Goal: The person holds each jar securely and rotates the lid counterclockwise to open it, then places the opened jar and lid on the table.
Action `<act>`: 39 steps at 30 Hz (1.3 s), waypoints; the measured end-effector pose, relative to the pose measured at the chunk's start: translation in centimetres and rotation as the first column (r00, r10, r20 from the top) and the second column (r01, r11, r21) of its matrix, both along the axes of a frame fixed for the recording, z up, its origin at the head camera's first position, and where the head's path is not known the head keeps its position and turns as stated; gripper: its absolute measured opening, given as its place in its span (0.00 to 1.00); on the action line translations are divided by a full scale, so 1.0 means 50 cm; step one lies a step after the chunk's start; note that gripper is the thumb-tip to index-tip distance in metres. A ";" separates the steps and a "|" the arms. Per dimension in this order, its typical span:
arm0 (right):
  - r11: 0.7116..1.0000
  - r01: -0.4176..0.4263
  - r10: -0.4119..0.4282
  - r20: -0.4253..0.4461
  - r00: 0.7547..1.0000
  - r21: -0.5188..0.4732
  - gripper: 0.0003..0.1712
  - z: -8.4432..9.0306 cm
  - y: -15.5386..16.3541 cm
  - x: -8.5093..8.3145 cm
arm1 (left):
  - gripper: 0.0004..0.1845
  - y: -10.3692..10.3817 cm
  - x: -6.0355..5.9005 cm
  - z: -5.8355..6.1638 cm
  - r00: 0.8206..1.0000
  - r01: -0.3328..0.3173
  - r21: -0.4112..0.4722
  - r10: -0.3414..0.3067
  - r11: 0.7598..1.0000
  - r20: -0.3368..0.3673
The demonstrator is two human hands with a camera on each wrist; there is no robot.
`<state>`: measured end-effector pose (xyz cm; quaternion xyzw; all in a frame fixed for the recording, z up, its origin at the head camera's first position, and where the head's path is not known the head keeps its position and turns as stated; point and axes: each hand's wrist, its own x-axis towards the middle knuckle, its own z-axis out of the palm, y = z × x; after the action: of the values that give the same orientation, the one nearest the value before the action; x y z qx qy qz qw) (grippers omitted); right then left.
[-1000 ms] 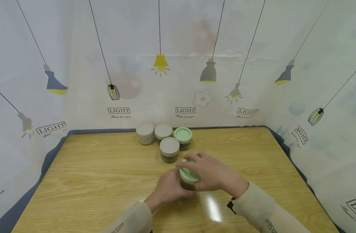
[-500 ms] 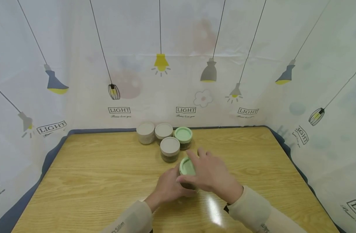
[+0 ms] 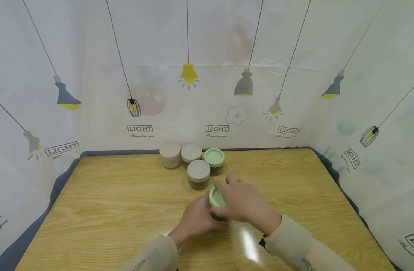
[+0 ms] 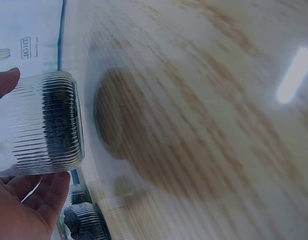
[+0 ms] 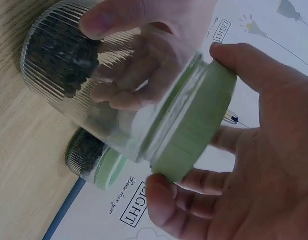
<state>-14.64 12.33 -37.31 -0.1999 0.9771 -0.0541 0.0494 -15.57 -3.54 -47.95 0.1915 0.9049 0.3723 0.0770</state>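
My left hand point(image 3: 197, 216) grips the body of a clear ribbed jar point(image 4: 61, 120), thumb on one side and fingers on the other. Dark, grainy contents fill its lower part. The fingers and thumb of my right hand point(image 3: 242, 201) hold the rim of its pale green lid point(image 5: 199, 122). In the right wrist view, the clear neck and a green ring show between lid and body; whether the lid is loose, I cannot tell. From the head view the jar body is mostly hidden by both hands. The left wrist view shows its base apart from the table.
Behind my hands stand several similar jars: a green-lidded one point(image 3: 214, 156) and others with beige lids, the closest being a beige-lidded jar point(image 3: 198, 171). The wooden table point(image 3: 108, 203) meets a printed cloth backdrop point(image 3: 179, 113) at the back and sides.
My right hand has shifted its grip: its fingers lay across the lid's top, then lifted and turned, and now hold the lid's rim. My left hand stays on the jar.
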 end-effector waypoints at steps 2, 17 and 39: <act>0.999 -0.044 0.045 0.046 0.998 -0.021 0.39 0.005 0.006 -0.004 | 0.49 -0.001 0.001 -0.002 1.000 -0.001 -0.013 0.001 1.000 -0.004; 0.994 -0.075 0.083 0.097 0.992 -0.080 0.63 0.032 0.018 -0.013 | 0.53 -0.007 0.000 -0.001 1.000 -0.002 0.012 0.002 1.000 -0.005; 0.998 0.070 -0.070 -0.014 0.997 -0.007 0.41 0.001 -0.018 -0.002 | 0.53 -0.004 0.003 0.001 0.999 -0.046 -0.005 0.046 0.999 -0.013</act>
<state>-14.72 11.41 -37.25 -0.1663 0.9836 -0.0577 0.0400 -15.40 -3.72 -47.89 0.1727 0.9105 0.3704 0.0632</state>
